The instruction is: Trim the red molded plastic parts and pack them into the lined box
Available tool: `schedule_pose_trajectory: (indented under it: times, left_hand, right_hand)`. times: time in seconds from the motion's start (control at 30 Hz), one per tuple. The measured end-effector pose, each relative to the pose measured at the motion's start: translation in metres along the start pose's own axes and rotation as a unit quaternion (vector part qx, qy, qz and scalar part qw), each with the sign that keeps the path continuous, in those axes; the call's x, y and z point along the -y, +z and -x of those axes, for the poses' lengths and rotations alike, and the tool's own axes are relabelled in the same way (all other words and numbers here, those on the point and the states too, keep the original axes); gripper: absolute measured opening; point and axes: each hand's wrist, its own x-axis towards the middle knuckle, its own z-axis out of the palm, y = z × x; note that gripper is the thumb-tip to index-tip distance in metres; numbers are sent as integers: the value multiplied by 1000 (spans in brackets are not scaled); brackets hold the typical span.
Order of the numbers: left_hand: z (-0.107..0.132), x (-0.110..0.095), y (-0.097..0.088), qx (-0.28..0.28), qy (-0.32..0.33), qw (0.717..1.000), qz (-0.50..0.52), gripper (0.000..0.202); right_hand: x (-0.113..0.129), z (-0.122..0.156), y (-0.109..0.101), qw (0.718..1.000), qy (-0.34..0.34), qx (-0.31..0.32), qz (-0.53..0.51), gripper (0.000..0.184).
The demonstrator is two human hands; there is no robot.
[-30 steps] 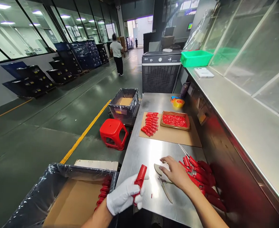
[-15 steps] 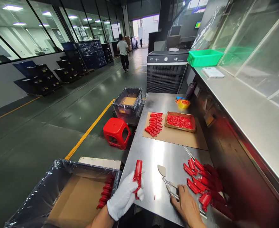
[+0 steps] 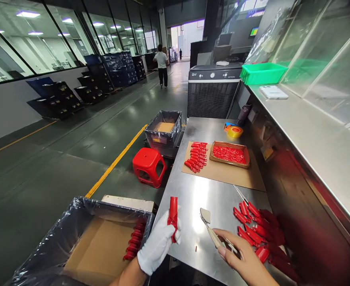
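My left hand (image 3: pixel 159 243), in a white glove, is closed around a red plastic tubular part (image 3: pixel 174 208), held upright over the table's near left edge. My bare right hand (image 3: pixel 241 257) grips a pair of pliers (image 3: pixel 213 237) with beige handles, their jaws pointing up and away to the left. A small beige blade-shaped piece (image 3: pixel 205 215) lies just past the jaws. Several red parts (image 3: pixel 246 234) are heaped to the right of the pliers, partly behind my right hand. A tiny red scrap (image 3: pixel 196 248) rests between my hands.
On the steel table (image 3: pixel 199 186), cardboard (image 3: pixel 216 172) bears a row of red parts (image 3: pixel 197 156) and a tray (image 3: pixel 230 163) of small red pieces. Left stand a lined bin (image 3: pixel 85 246), a red stool (image 3: pixel 149 167) and another bin (image 3: pixel 164 131). A person (image 3: pixel 162 65) walks in the aisle.
My right hand has lifted the pliers from the tabletop and now holds them by the handles. My left hand still holds the red part, slightly raised.
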Motion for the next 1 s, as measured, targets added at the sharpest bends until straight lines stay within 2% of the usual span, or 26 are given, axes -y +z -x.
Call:
schedule_pose_trajectory:
  times: [0.1,0.27,0.33,0.43,0.53,0.63,0.73,0.8,0.9,1.0]
  left_hand:
    - [-1,4,-1,-3,-6,1000,3,62]
    - [0,14,6,-19,-24,999,25,54]
    - [-1,18,10,-10,-57,996,66,55]
    - [-3,20,14,5,-101,986,131,59]
    - [-5,21,15,1,-73,985,157,55]
    - [-6,20,14,-3,-49,986,161,49]
    - [-7,17,15,-1,-31,987,156,56]
    - [-7,15,15,-3,-27,989,144,60]
    - [-5,9,12,-8,-34,993,109,52]
    - [-2,1,8,-11,-5,998,67,47]
  right_hand:
    - [8,1,-4,1000,-2,10,-6,51]
    - [31,2,10,999,-19,5,27,56]
    - [42,-1,17,999,-21,-1,47,57]
    - [54,-5,24,996,-48,9,72,47]
    - [51,-9,31,995,-69,5,69,51]
    - [38,-11,43,997,-64,10,36,67]
    - [27,-14,58,999,-46,0,1,83]
    - [28,-14,64,999,-44,-22,-14,78]
    - [40,-13,56,997,-58,-43,-10,59]
    - [52,-7,30,995,-72,-54,38,50]
